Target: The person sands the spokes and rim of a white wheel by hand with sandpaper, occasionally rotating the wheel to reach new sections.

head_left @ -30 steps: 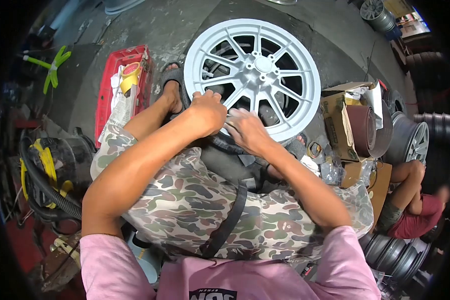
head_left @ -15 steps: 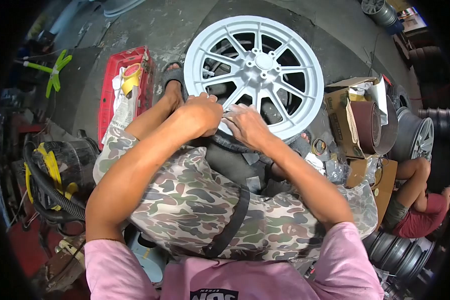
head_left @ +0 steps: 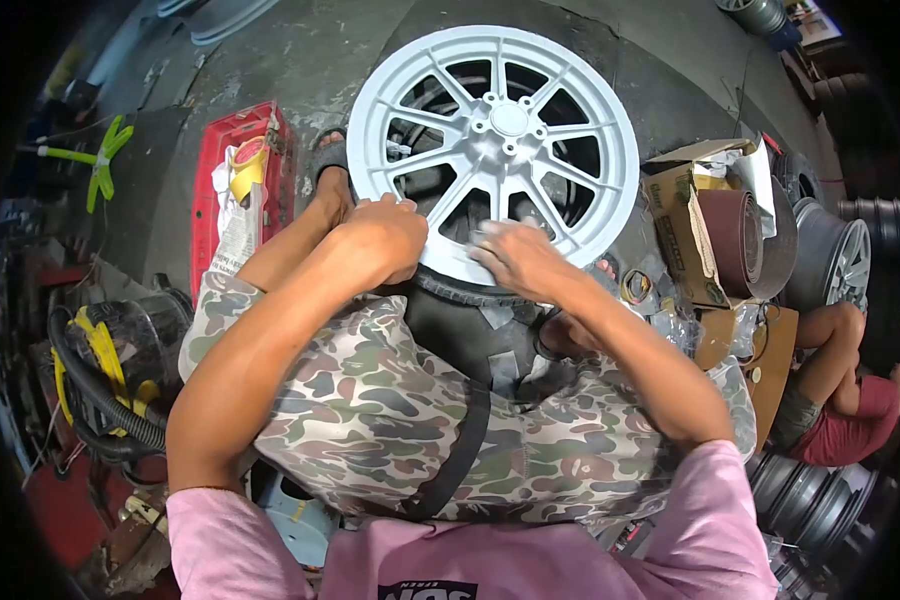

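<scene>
A pale grey-white multi-spoke wheel rim [head_left: 510, 155] lies face up in front of me, with a black tire [head_left: 450, 290] showing under its near edge. My left hand [head_left: 385, 238] is closed around the near left edge of the rim, and the fingertips curl over it. Farther right, my right hand [head_left: 520, 260] bends its fingers down onto the near edge of the rim. Those fingers are dusty white and somewhat blurred by motion. Anything held under them is hidden.
At left stand a red toolbox [head_left: 202, 215] holding yellow tape [head_left: 248, 175] and a black-and-yellow vacuum-like machine [head_left: 120, 350]. A cardboard box [head_left: 675, 230] with rolled brown abrasive [head_left: 730, 230] is at right, near other wheels [head_left: 830, 270] and a seated person [head_left: 835, 400].
My right hand has moved right along the near edge, away from my left hand. My left hand has shifted slightly left, still at the rim. The whole view has shifted a little.
</scene>
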Motion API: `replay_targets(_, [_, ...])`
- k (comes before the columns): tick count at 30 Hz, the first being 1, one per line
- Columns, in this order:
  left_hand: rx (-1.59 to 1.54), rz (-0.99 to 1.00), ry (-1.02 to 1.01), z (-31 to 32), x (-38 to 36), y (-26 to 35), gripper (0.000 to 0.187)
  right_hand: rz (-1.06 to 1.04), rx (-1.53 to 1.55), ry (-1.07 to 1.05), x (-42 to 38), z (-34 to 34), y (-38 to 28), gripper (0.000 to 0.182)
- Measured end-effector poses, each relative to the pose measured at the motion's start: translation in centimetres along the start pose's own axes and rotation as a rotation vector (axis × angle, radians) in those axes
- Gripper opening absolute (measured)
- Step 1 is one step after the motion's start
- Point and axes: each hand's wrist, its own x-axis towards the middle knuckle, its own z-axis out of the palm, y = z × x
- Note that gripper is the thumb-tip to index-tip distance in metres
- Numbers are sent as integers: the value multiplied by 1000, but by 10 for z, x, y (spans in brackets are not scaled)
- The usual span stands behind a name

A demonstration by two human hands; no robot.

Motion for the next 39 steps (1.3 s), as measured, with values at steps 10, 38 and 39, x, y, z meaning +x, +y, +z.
replay_targets(10, [17, 82, 7, -7, -8, -12, 31, 196, 103, -50, 45, 27, -9, 24])
replay_targets(38, [-108, -29, 327, -89, -56, -18, 32, -187, 144, -169, -13, -7, 14, 29])
replay_targets(39, [-107, -27, 326, -92, -56, -16, 32, -185, 144, -168, -2, 7, 8, 29])
